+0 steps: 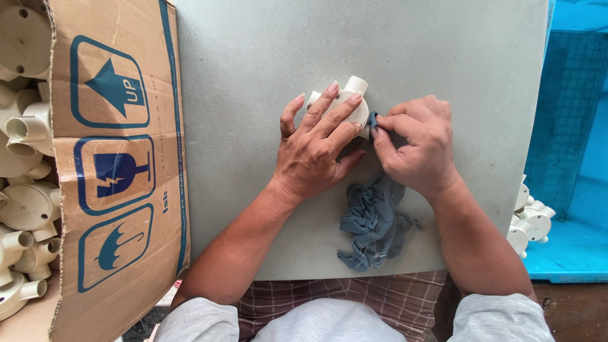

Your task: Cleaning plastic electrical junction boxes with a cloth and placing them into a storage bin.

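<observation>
A cream plastic conduit junction box [350,101] with short round outlets lies on the grey board [253,95]. My left hand [316,149] is pressed flat over it, fingers spread across its round body. My right hand [421,145] pinches a corner of a grey-blue rag [373,221] against the box's right side. The rest of the rag hangs crumpled on the board below both hands.
An open cardboard box [120,158] at the left holds several more cream junction boxes [25,209]. A few more junction boxes [531,221] sit at the board's right edge, beside a blue mesh crate [570,126].
</observation>
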